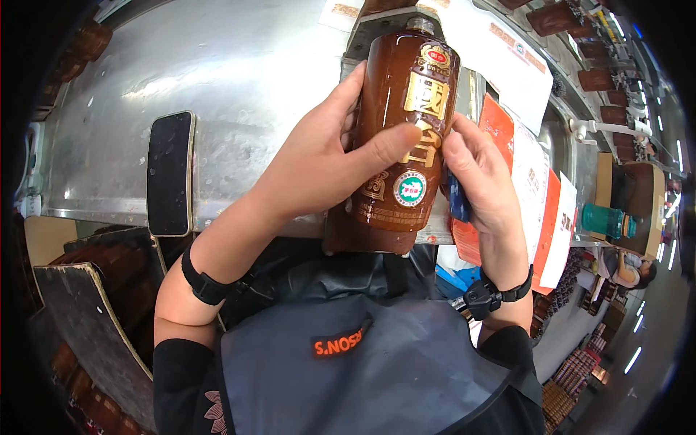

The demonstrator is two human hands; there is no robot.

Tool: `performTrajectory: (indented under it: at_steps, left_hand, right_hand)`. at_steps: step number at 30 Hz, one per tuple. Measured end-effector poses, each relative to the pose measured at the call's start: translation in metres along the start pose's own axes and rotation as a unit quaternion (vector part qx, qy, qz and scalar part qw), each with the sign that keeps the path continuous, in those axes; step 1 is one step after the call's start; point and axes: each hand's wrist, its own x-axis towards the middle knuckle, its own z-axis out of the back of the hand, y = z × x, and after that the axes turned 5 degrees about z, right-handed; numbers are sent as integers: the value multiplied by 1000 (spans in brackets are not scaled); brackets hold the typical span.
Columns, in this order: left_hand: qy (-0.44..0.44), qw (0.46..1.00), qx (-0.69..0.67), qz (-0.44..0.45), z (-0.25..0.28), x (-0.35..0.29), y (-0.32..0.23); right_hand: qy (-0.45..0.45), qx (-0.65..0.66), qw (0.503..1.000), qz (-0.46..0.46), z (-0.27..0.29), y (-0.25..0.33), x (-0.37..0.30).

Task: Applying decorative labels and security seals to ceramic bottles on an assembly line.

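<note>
A glossy brown bottle (386, 94) with gold raised characters, a red emblem and a round green-and-white sticker lies tilted in front of me, its capped neck pointing away. My left hand (319, 152) is wrapped round its left side, with the thumb across the front. At the bottle's right side, my right hand (484, 174) is closed, its thumb and fingers at the edge. Between that palm and the bottle shows a dark blue object (457, 197), partly hidden, whose kind I cannot make out. Another brown glossy shape (371, 241) shows under the bottle's near end.
A dark phone (171, 174) lies on the metal table (239, 80) to the left. Orange and white printed papers (533, 188) spread on the right, near a cardboard box (641, 192) and a teal container (603, 221). Another person (629, 270) is farther right.
</note>
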Motion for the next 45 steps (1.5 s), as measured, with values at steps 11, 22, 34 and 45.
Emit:
performTrajectory:
  at_steps: [11,22,34,45]
  left_hand:
    - [23,1000,0,-21,8,0,11]
    - [59,945,296,-129,23,-9,18]
    - [63,924,335,-171,27,-6,20]
    - [57,918,347,-183,25,-6,19]
  right_hand:
    - [6,-64,998,7,14,5,4]
    - [26,-408,898,164,-11,67,4]
    - [124,-458,852,222,-9,89,31]
    - [154,-515,780,320,-7,94,34]
